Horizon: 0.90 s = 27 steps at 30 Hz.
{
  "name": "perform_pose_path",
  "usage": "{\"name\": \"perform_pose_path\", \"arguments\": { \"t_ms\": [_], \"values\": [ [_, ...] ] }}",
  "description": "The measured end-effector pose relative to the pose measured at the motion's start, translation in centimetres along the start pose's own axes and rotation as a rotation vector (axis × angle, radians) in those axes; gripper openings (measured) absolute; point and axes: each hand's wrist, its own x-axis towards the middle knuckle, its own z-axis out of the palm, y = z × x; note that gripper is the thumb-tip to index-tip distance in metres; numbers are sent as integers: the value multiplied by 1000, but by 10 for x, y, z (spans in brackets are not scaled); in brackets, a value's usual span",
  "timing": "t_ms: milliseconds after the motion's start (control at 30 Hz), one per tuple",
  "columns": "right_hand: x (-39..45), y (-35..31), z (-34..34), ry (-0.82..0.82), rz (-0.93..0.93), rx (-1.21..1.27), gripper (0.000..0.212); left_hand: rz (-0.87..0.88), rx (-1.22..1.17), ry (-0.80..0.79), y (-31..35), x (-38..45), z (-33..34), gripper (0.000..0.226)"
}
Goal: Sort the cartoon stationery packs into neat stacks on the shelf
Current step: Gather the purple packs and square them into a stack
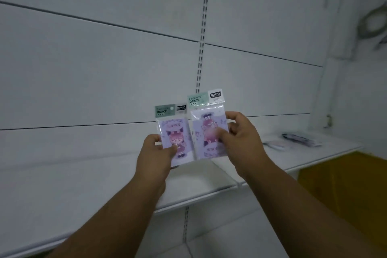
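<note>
Above the white shelf (209, 184), two flat rectangular stationery packs are held upright, side by side with their edges touching or nearly so. Each is sealed in glossy clear plastic with a pale green header card printed "FASHION GRACE" beside a small black label whose characters cannot be read. The left pack (174, 132) shows a lilac card with a pink-haired cartoon figure; its lower left corner is pinched in the grip of the left hand (155, 157), thumb on the front. The right pack (208, 125), set slightly higher, carries a lilac card with a dark-haired cartoon figure and is pinched at its right edge in the grip of the right hand (240, 142), thumb across the front. The shelf is smooth, matt and white, backed by plain white panels divided by a slotted metal upright (202, 37). Farther right on the shelf, a few more flat packs (293, 140) are lying, too blurred to count. A yellow surface (345, 184) is seen below the shelf at the right.
</note>
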Motion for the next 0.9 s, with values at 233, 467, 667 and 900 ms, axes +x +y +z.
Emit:
{"name": "perform_pose_path", "arguments": {
  "t_ms": [233,467,667,900],
  "values": [
    [47,57,-150,102,16,-62,21,-53,15,-122,-30,9,172,23],
    [94,99,-186,64,74,-28,20,-80,115,-89,-46,50,233,18],
    [129,122,-173,7,102,1,21,-65,503,-116,-66,87,246,14],
    [163,148,-157,-124,164,0,20,40,1199,-205,-67,101,241,36]
  ]
}}
